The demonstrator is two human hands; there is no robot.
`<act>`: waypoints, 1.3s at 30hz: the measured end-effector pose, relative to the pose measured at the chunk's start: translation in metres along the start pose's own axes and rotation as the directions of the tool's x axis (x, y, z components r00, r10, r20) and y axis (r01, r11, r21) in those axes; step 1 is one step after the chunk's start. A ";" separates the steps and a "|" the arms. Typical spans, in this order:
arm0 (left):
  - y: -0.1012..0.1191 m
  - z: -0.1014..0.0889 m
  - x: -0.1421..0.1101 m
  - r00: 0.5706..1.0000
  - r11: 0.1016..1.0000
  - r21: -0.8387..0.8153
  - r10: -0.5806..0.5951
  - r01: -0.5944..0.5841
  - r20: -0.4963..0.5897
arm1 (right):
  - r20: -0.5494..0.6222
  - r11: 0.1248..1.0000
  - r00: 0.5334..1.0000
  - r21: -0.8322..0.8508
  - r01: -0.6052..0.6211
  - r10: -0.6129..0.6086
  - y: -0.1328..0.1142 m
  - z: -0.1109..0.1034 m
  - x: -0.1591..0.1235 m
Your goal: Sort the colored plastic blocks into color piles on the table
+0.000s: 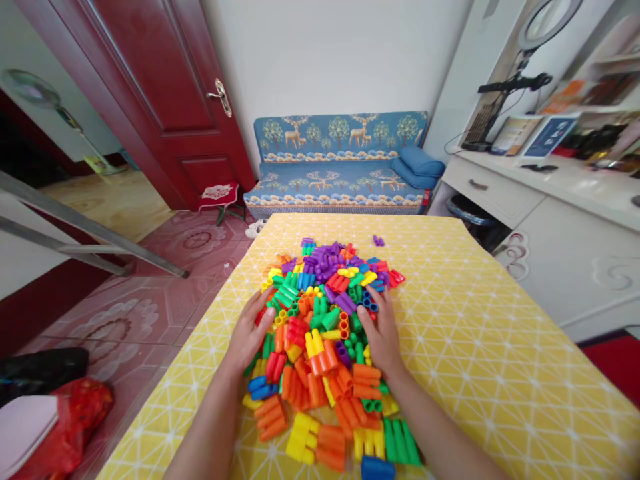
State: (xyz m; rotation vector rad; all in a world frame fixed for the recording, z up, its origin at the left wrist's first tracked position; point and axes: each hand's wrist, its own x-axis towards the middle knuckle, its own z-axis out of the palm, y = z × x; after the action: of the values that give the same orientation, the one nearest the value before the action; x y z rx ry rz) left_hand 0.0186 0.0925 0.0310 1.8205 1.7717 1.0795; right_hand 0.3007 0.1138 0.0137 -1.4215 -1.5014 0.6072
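A heap of plastic toy building pieces (320, 320) in orange, yellow, green, red, blue and purple covers the middle of the table. Most look like short tubes joined side by side. My left hand (251, 327) rests against the heap's left side, fingers stretched and thumb apart. On the right side, my right hand (381, 327) lies against the pieces with its fingers spread. Neither hand grips a piece. Purple pieces (327, 260) gather at the far end of the heap, and one purple piece (379, 241) lies apart near the far edge.
A yellow patterned cloth (480, 333) covers the table. Beyond stands a blue sofa (340, 167). To the left are a red door (170, 80), a small red stool (219, 195) and metal legs (90, 227). A white cabinet (530, 220) stands at the right.
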 end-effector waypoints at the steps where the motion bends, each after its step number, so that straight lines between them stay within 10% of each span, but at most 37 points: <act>1: 0.001 -0.003 -0.001 1.000 1.000 -0.028 0.007 -0.007 -0.013 | 0.008 1.000 1.000 -0.002 0.015 -0.015 -0.004 0.005 -0.001; 12: 0.001 -0.017 0.000 1.000 0.997 -0.083 0.008 -0.010 -0.018 | 0.070 0.998 0.996 -0.022 0.063 -0.061 -0.045 0.068 -0.018; 24: 0.014 -0.023 0.011 1.000 0.999 0.053 0.008 -0.007 -0.011 | 0.178 0.986 0.981 -0.130 0.102 -0.078 -0.052 0.091 0.003; 32: 0.036 -0.011 0.022 0.987 0.947 0.278 0.153 -0.161 0.051 | 0.281 0.947 0.943 -0.209 0.244 -0.181 -0.067 0.021 0.014; 36: 0.026 -0.007 0.022 0.984 0.937 0.303 0.147 -0.172 0.103 | 0.040 0.922 0.950 -0.232 0.311 -0.310 -0.021 -0.031 0.060; 39: 0.025 -0.003 0.021 0.984 0.918 0.361 0.133 -0.168 0.119 | -0.061 0.959 0.980 -0.226 0.171 -0.189 0.030 -0.046 0.110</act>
State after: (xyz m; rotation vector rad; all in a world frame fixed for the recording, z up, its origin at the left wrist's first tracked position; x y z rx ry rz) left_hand 0.0308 0.1085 0.0565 2.2212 1.9037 0.7314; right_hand 0.3685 0.2129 0.0397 -1.4358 -1.6496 0.2732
